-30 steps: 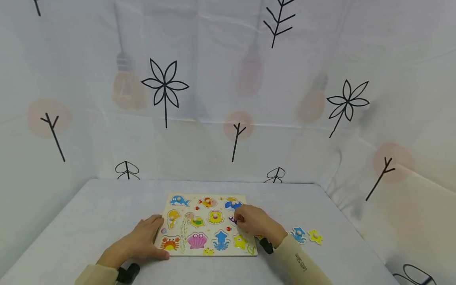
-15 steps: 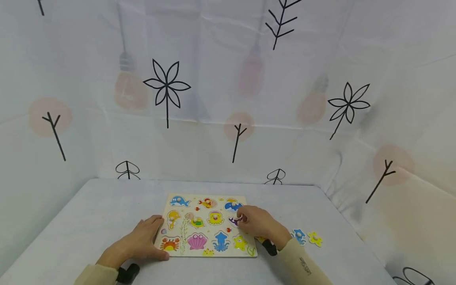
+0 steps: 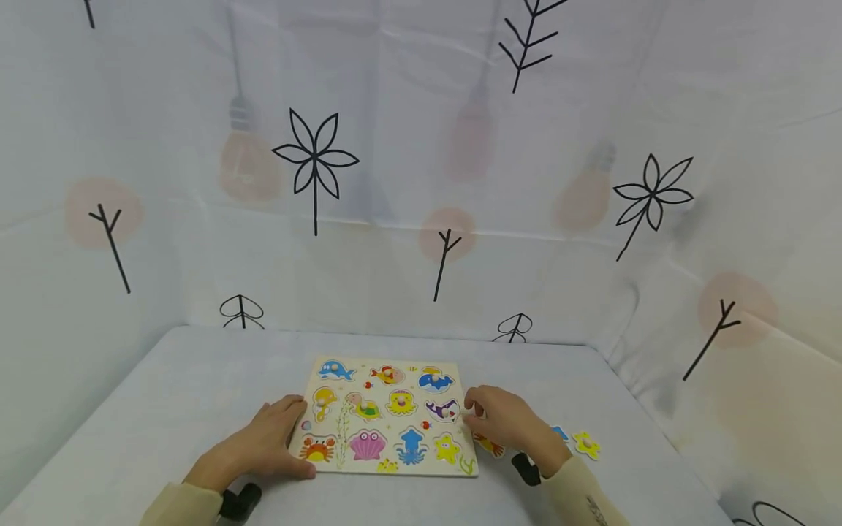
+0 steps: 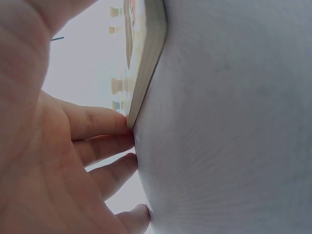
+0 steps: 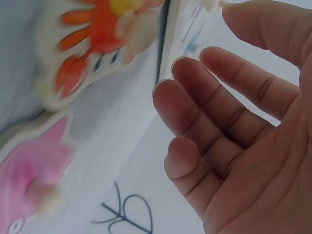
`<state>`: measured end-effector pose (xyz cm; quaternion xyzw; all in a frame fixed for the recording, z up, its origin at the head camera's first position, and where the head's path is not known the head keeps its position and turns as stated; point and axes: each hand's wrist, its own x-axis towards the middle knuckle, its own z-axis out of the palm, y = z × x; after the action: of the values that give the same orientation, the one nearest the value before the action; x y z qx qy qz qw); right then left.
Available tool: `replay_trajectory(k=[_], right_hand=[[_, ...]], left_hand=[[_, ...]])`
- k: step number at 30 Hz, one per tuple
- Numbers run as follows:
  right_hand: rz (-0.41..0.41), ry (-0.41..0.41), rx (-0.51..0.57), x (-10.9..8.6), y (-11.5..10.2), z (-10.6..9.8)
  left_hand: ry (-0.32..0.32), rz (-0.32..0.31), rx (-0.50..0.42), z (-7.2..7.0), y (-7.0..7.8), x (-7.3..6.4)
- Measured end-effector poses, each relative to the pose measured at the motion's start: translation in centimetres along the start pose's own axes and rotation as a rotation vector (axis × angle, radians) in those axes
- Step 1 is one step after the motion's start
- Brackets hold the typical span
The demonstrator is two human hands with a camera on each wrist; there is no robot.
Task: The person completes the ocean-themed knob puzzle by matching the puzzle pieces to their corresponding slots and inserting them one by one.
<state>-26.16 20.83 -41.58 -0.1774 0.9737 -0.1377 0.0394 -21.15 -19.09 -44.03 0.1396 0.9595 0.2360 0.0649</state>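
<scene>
A wooden peg puzzle board (image 3: 375,427) with colourful sea animals lies on the table. My left hand (image 3: 263,442) rests against its left edge, fingers stretched and thumb by the near left corner. In the left wrist view, fingertips (image 4: 114,124) touch the board's edge (image 4: 146,63). Just off the right edge hovers my right hand (image 3: 509,420), fingers loosely bent and holding nothing. Left of it, a purple whale piece (image 3: 443,410) with a knob sits on the board. An orange crab piece (image 3: 488,444) lies beside the board, partly hidden by the right hand.
To the right of the right wrist lie a yellow piece (image 3: 587,445) and a mostly hidden blue piece (image 3: 560,433). A pink piece (image 5: 34,170) with a knob shows in the right wrist view. A printed white cloth (image 3: 408,285) hangs behind the table.
My right hand has let go of the purple whale piece and moved right, off the board; the piece stays there. The left hand keeps its place. The head view has shifted slightly.
</scene>
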Motion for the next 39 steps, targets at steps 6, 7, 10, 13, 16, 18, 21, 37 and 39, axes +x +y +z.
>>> replay_trajectory(k=[6,7,10,13,16,18,21,37,39], right_hand=[[0.034,-0.016,-0.016,-0.9,0.9,-0.1],[0.035,-0.021,-0.018,-1.1,1.0,-0.1],[0.014,-0.024,-0.021,-1.5,1.3,-0.1],[-0.024,-0.016,-0.026,-1.8,1.6,0.0],[-0.053,-0.015,-0.032,-2.0,1.9,0.0],[-0.061,-0.026,-0.028,-2.1,2.1,0.0],[-0.067,-0.044,-0.018,-2.1,2.1,0.0],[-0.084,-0.106,0.078,-2.2,2.2,-0.2],[-0.083,-0.108,0.08,-2.1,2.2,-0.2]], left_hand=[[0.0,0.0,0.005,-0.1,0.2,0.0],[0.0,0.0,0.005,-0.1,0.2,0.0],[0.0,-0.003,0.006,-0.1,0.2,0.0],[0.002,-0.003,0.007,0.0,0.2,-0.1],[0.002,-0.002,0.012,0.0,0.2,-0.1],[0.001,-0.001,0.017,-0.1,0.2,-0.1],[0.001,0.001,0.018,-0.1,0.3,0.0],[-0.003,0.004,0.015,-0.1,0.2,0.0],[-0.003,0.004,0.015,-0.1,0.2,0.1]])
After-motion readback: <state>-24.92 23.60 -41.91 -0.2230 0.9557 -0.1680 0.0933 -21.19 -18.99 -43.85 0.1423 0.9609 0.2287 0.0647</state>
